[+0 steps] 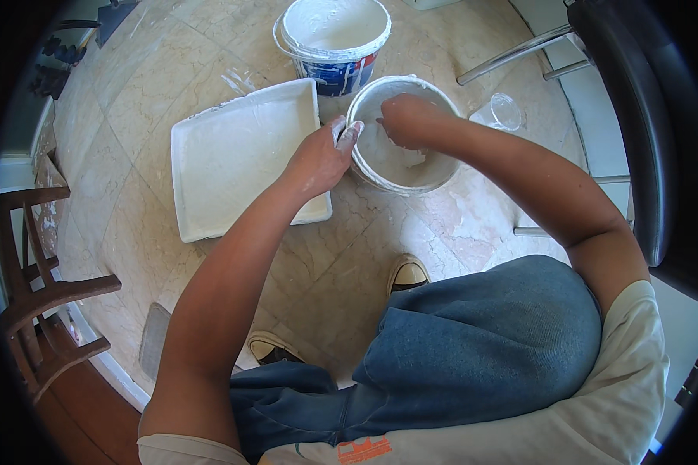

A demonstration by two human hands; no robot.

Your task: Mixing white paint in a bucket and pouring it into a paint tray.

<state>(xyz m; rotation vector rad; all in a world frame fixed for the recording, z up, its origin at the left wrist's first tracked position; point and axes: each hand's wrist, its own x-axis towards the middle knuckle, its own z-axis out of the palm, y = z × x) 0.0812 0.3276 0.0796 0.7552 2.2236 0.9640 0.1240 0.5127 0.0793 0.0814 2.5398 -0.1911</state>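
Note:
A white-smeared bucket [440, 172] stands on the floor in front of me, with pale, wet-looking material inside. My left hand [327, 157] grips its left rim, and white residue coats the thumb and fingertips. Reaching down into the same bucket is my right hand [409, 122], its fingers curled inward. Whatever those fingers hold, if anything, is hidden. Close by my left wrist lies a shallow rectangular white tray [233, 159], whose right edge comes near the bucket. Just behind them is a second bucket [335, 76], blue outside, white inside, with a wire handle.
A clear plastic cup [505, 113] sits right of the bucket. A black chair [624, 116] with metal legs stands at the right. Brown wooden furniture [58, 296] is at the left. White splashes mark the tiled floor [124, 194]. My shoes [409, 273] are near the bucket.

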